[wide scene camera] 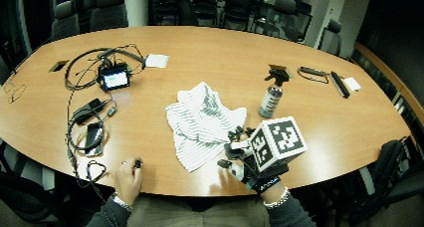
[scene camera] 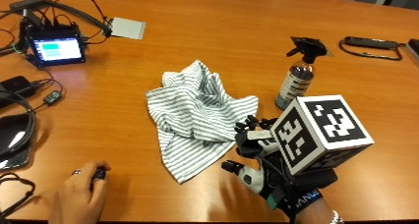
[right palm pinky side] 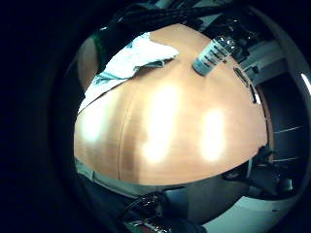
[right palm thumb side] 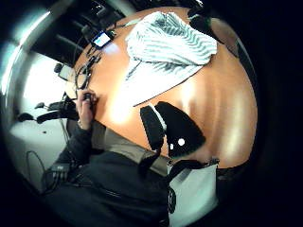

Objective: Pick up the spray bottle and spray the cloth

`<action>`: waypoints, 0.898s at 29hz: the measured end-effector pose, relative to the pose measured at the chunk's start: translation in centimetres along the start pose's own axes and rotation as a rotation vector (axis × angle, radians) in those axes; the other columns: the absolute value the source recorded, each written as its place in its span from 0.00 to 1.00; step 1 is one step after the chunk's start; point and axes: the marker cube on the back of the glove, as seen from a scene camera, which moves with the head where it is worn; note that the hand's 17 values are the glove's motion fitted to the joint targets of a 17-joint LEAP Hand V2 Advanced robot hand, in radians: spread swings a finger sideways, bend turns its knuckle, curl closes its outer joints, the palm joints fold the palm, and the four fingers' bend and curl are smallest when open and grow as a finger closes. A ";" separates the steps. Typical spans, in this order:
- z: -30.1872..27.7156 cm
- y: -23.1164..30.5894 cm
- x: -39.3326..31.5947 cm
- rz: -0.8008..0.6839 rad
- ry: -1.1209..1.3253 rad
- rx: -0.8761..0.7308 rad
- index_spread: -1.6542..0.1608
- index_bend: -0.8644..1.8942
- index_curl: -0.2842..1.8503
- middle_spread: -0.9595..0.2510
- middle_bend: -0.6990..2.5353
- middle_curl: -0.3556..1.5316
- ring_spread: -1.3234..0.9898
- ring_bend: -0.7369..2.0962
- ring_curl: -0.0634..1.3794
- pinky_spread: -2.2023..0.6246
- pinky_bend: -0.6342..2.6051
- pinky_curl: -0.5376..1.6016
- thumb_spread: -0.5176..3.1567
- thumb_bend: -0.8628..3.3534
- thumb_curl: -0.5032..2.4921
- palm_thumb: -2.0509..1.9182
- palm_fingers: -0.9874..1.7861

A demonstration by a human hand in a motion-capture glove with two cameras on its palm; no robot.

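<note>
A clear spray bottle [scene camera: 296, 81] with a black trigger head stands upright on the wooden table [scene camera: 216, 32], just right of a crumpled white-and-grey striped cloth [scene camera: 193, 116]. My gloved right hand [scene camera: 258, 145] hovers above the table near the front edge, at the cloth's right corner and a short way in front of the bottle. Its fingers are loosely spread and hold nothing. The little finger side palm view shows the bottle [right palm pinky side: 213, 56] and the cloth [right palm pinky side: 133, 58] apart on the table; the thumb side view shows the cloth [right palm thumb side: 165, 45] spread out.
A small screen device [scene camera: 57, 49] with cables and a white card [scene camera: 128, 27] lie at the far left. Black cables and a pouch [scene camera: 13, 130] sit at the left edge. The bare left hand [scene camera: 82, 194] rests on a small black object. Dark items [scene camera: 370, 42] lie behind the bottle.
</note>
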 end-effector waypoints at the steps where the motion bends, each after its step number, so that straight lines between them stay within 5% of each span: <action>1: 0.0 0.0 0.0 0.000 -0.001 -0.002 0.81 0.43 0.18 0.75 0.29 0.23 0.56 0.37 0.09 0.82 0.27 0.28 0.26 0.26 0.19 0.61 0.57; 17: 3.1 0.0 0.7 0.029 -0.050 -0.144 0.71 0.40 0.26 0.76 0.27 0.29 0.56 0.36 0.18 0.87 0.27 0.35 0.42 0.25 0.22 0.64 0.55; 26: 2.6 -4.6 3.7 0.116 -0.047 -0.099 0.70 0.39 0.27 0.77 0.27 0.31 0.56 0.36 0.20 0.87 0.26 0.36 0.45 0.24 0.23 0.65 0.55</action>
